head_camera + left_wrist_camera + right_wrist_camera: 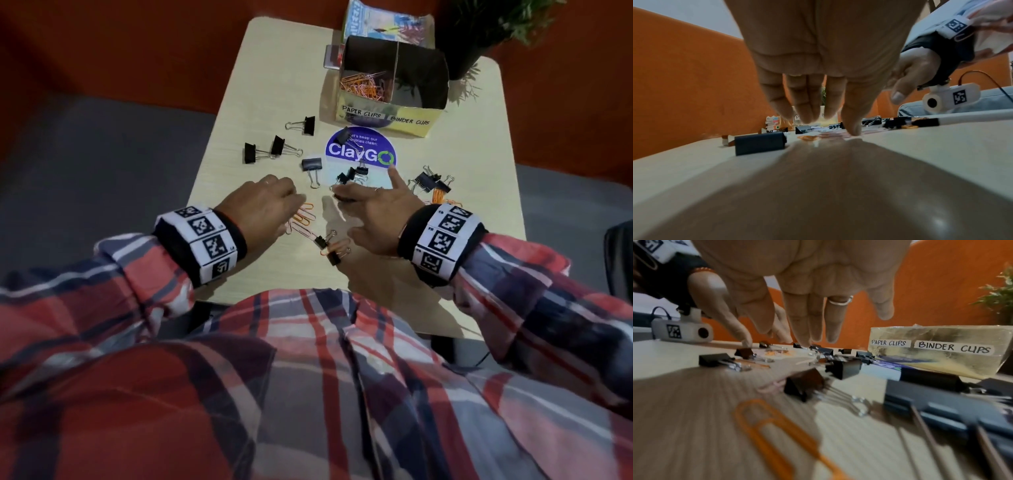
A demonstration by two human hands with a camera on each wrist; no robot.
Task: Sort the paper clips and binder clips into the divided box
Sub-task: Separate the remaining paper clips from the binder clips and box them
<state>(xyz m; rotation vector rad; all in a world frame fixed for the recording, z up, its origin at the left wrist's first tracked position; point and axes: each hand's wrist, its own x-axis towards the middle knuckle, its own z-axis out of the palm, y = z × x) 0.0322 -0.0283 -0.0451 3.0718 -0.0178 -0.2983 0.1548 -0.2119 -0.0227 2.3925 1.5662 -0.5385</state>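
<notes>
The gold divided box (383,118) stands at the table's far right, labelled PAPER CLIPS and BINDER CLIPS (931,356). Orange paper clips (363,85) lie in its left compartment. My left hand (294,202) has straight fingers pointing down at a few orange paper clips (303,217), and its thumb tip touches the table beside them (809,138). My right hand (359,197) is spread flat, fingers straight (803,331), low over a cluster of small black binder clips (354,174). Neither hand holds anything.
Black binder clips lie scattered: far left (253,153), mid (312,164), right cluster (430,180) with orange clips (438,197), and near me (325,245). A blue ClayGo sticker (359,150) is on the table. A potted plant (479,51) and a packet (383,24) stand behind the box.
</notes>
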